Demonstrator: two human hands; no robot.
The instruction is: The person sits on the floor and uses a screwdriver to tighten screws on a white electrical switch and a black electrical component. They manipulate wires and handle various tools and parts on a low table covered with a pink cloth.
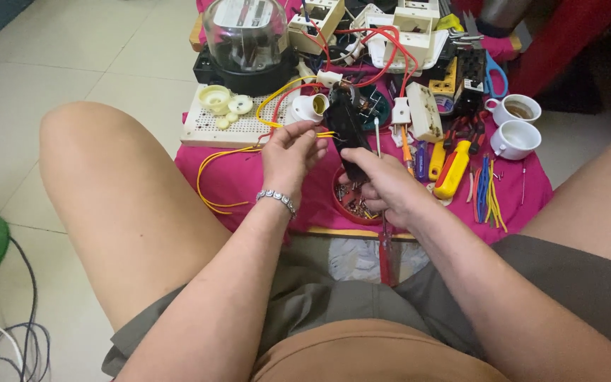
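The right hand (385, 185) sits just right of the frame's centre, fingers closed around the lower end of a long black device (348, 131) that tilts up and to the left. The left hand (290, 154), with a beaded bracelet (278, 199) at the wrist, is just left of it, thumb and fingers pinched on thin yellow wires (323, 134) that run into the side of the black device; how many wires it grips is hard to tell. Both hands hover over a pink cloth (249, 180) spread on the worktop in the upper middle of the frame. Below the right hand lies a small red bowl (351, 201) of metal bits, partly hidden. A perforated white board (231, 127) with round cream parts sits to the upper left, behind it a clear-domed electric meter (247, 35). A white lamp holder (310, 107) stands just above the left hand. To the right lie a yellow-and-red screwdriver (452, 168), short coloured wire offcuts (486, 194) and two white cups (514, 124).
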